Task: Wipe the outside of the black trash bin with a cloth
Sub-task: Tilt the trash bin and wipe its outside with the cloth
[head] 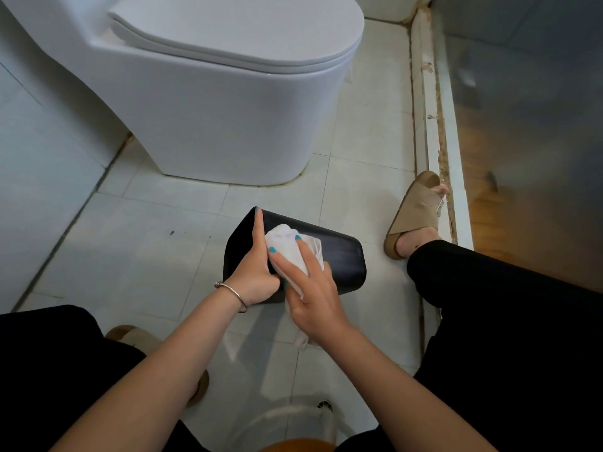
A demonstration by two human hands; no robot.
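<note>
Bin position: the black trash bin (339, 259) is lying tilted on the tiled floor (137, 243), just in front of the toilet (212, 109).
Left hand (256, 277): you are gripping the bin's left edge, index finger extended along it.
Right hand (310, 295): you are pressing the white cloth (287, 243) onto the bin's outer wall with nearly straight fingers.
Feet: you are wearing beige sandals (414, 213).
</note>
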